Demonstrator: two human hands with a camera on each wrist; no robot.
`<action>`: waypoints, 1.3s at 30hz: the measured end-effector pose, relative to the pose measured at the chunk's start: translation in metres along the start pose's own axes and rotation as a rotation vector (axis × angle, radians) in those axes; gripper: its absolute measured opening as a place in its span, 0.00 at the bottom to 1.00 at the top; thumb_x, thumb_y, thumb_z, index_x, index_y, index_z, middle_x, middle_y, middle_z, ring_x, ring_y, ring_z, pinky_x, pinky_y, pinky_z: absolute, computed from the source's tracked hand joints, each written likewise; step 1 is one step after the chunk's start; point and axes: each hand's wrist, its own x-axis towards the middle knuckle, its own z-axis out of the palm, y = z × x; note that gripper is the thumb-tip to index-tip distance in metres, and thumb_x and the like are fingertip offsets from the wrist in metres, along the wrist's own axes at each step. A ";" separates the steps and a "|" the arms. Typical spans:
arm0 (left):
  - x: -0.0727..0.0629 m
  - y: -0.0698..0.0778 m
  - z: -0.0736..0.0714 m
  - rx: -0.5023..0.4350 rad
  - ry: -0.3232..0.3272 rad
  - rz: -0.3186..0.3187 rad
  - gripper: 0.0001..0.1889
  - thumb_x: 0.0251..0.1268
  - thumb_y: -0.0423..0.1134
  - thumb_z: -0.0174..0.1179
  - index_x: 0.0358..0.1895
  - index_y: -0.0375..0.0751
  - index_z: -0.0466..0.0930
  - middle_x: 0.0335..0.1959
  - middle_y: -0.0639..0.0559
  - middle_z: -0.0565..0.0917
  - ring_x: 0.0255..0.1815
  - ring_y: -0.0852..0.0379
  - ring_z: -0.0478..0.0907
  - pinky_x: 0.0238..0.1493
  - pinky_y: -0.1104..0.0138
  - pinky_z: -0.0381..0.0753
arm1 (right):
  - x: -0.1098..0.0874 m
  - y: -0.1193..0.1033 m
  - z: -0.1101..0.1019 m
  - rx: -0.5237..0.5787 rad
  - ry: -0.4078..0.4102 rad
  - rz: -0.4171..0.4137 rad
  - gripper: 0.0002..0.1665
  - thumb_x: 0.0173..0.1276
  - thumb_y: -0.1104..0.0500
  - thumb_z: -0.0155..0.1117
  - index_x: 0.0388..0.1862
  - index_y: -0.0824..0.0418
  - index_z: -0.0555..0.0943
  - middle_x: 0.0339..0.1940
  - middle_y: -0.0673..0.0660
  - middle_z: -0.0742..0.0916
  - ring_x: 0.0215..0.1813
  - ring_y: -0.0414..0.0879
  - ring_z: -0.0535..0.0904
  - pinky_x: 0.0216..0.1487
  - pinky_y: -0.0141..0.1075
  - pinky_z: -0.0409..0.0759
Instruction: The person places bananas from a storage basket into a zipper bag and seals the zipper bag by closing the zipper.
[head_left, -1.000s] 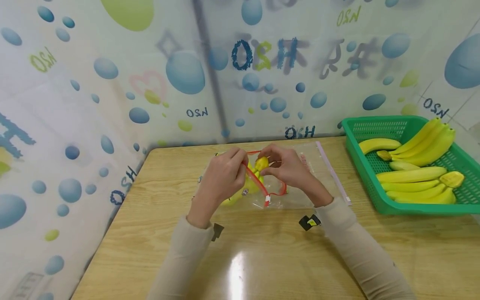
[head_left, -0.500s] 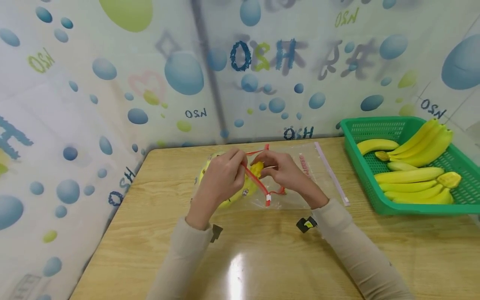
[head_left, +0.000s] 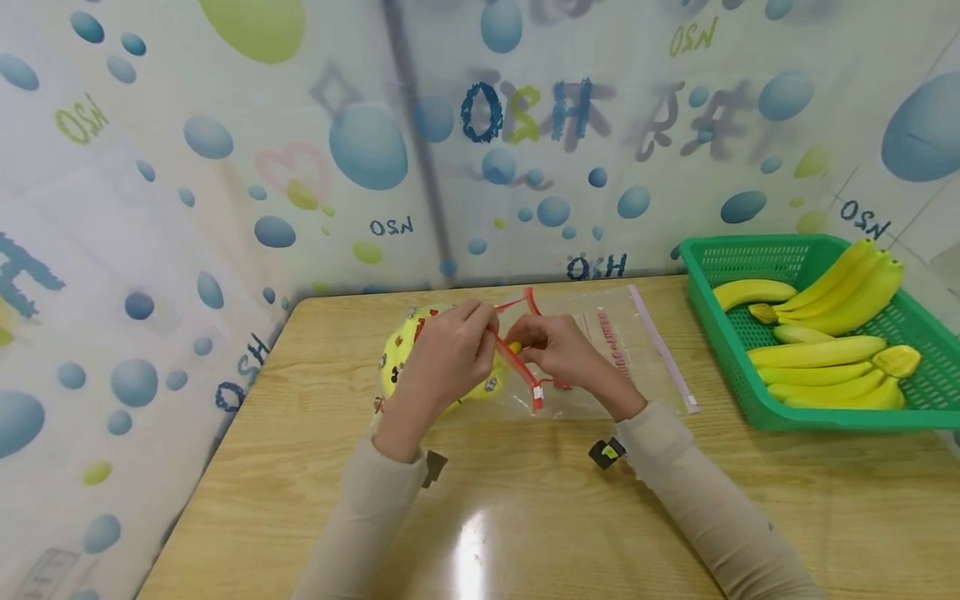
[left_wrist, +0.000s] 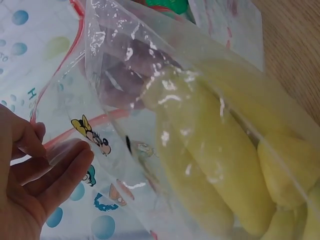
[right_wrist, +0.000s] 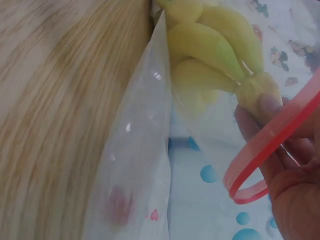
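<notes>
A clear zip bag with cartoon prints and a red rim [head_left: 517,362] is held up above the table, its mouth facing right. My left hand [head_left: 452,354] pinches the red rim; in the left wrist view its fingers curl at the bag's edge. Reaching in through the mouth, my right hand [head_left: 564,354] grips the stem end of a bunch of bananas [right_wrist: 207,47], seen well in the right wrist view. Yellow bananas [left_wrist: 215,155] fill the bag in the left wrist view. From the head, my left hand hides part of them.
A green basket [head_left: 723,358] with bananas [head_left: 817,352] stands at the right. Beside my right hand, a flat clear bag with a lilac zip [head_left: 663,350] lies on the wooden table [head_left: 300,467]. A patterned curtain [head_left: 315,167] hangs behind.
My right hand has moved down and left into the bag's mouth with the banana stem, which now sits deeper inside. My left hand keeps its hold on the red rim.
</notes>
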 end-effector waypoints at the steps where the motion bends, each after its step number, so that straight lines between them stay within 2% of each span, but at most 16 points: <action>1: 0.000 0.000 0.000 0.000 -0.001 -0.006 0.06 0.64 0.26 0.55 0.32 0.40 0.78 0.28 0.51 0.79 0.23 0.57 0.72 0.27 0.69 0.74 | 0.000 0.001 0.001 -0.013 0.001 -0.003 0.13 0.64 0.75 0.67 0.43 0.62 0.87 0.40 0.59 0.92 0.40 0.47 0.88 0.41 0.35 0.87; 5: 0.000 0.001 0.000 0.001 0.003 -0.028 0.06 0.65 0.26 0.55 0.33 0.40 0.78 0.29 0.51 0.80 0.24 0.57 0.73 0.28 0.68 0.75 | 0.000 0.004 0.001 -0.049 -0.007 -0.024 0.13 0.63 0.76 0.67 0.41 0.61 0.87 0.38 0.57 0.92 0.38 0.46 0.88 0.40 0.34 0.86; 9: 0.000 0.001 0.000 -0.001 0.016 -0.041 0.07 0.66 0.26 0.54 0.33 0.39 0.79 0.29 0.50 0.80 0.23 0.57 0.73 0.27 0.68 0.75 | 0.001 0.007 0.001 -0.065 -0.030 -0.035 0.13 0.63 0.76 0.66 0.39 0.61 0.85 0.37 0.57 0.92 0.39 0.46 0.89 0.42 0.38 0.88; 17: 0.000 -0.002 -0.001 0.023 0.034 -0.073 0.07 0.66 0.25 0.55 0.33 0.39 0.79 0.29 0.49 0.81 0.20 0.58 0.71 0.24 0.68 0.73 | 0.001 0.011 -0.002 -0.086 -0.116 0.028 0.09 0.66 0.73 0.68 0.37 0.59 0.85 0.37 0.56 0.92 0.40 0.45 0.88 0.46 0.41 0.88; 22: 0.000 -0.003 -0.003 0.031 0.050 -0.095 0.07 0.66 0.25 0.55 0.33 0.38 0.80 0.29 0.48 0.81 0.20 0.57 0.72 0.23 0.67 0.73 | 0.001 0.008 -0.005 -0.138 -0.137 0.009 0.08 0.67 0.71 0.68 0.38 0.59 0.87 0.37 0.54 0.92 0.39 0.43 0.88 0.47 0.40 0.88; 26: 0.000 -0.005 -0.004 0.031 0.048 -0.111 0.07 0.66 0.25 0.54 0.33 0.39 0.79 0.29 0.48 0.81 0.20 0.57 0.71 0.23 0.68 0.72 | -0.001 0.005 -0.012 -0.153 -0.130 -0.018 0.08 0.71 0.68 0.65 0.47 0.62 0.87 0.43 0.58 0.92 0.41 0.48 0.89 0.45 0.40 0.88; 30: 0.000 -0.007 -0.006 0.048 0.045 -0.113 0.07 0.66 0.25 0.55 0.33 0.39 0.80 0.28 0.48 0.81 0.18 0.58 0.68 0.20 0.69 0.68 | -0.004 -0.001 -0.021 -0.101 -0.107 -0.012 0.10 0.75 0.65 0.62 0.51 0.64 0.85 0.44 0.61 0.92 0.39 0.53 0.90 0.42 0.41 0.88; 35: 0.000 -0.010 -0.009 0.107 0.057 -0.125 0.06 0.66 0.27 0.56 0.33 0.40 0.80 0.26 0.50 0.80 0.14 0.60 0.63 0.16 0.70 0.61 | -0.006 -0.010 -0.034 -0.084 -0.074 -0.005 0.10 0.76 0.64 0.61 0.51 0.61 0.86 0.41 0.57 0.92 0.37 0.43 0.90 0.41 0.40 0.89; 39: 0.000 -0.012 -0.010 0.140 0.073 -0.132 0.07 0.65 0.28 0.55 0.32 0.42 0.80 0.25 0.52 0.80 0.12 0.61 0.60 0.15 0.70 0.57 | -0.008 -0.019 -0.043 -0.080 -0.075 0.005 0.10 0.77 0.63 0.60 0.51 0.60 0.86 0.42 0.57 0.92 0.37 0.42 0.89 0.42 0.42 0.89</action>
